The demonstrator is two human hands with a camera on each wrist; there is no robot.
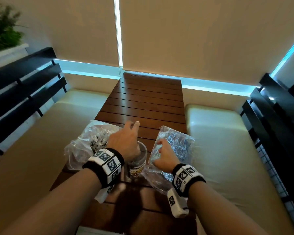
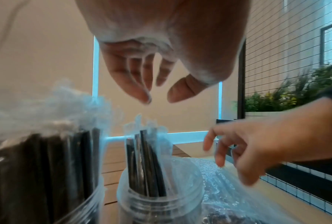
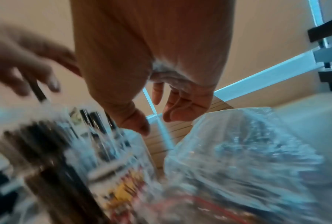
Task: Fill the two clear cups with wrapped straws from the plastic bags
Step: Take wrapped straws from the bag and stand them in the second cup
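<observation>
Standing nearest me on the brown slatted wooden desk [image 1: 148,102] are the two clear plastic cups: the nearer packed clear cup [image 2: 46,189] is crammed with black wrapped straws, while the second clear screw-rim cup [image 2: 159,195] just past it holds only a few wrapped black straws [image 2: 146,163], so I judge that one is the cup left to fill. My left hand [image 1: 126,139] hovers right above that cup, its fingers [image 2: 134,78] loosely curved and apart from the thumb, holding nothing, placed there, I think, to settle the straws. My right hand [image 1: 163,155] lies beside the cup on the crinkled clear plastic bag [image 1: 175,145] of straws, its fingers [image 3: 180,104] relaxed and empty, reaching for the next bunch. Farther left sits the other crumpled clear plastic bag [image 1: 90,141], both bags flanking the cups within easy reach. Cream seat cushions [image 1: 227,141] lie to either side.
</observation>
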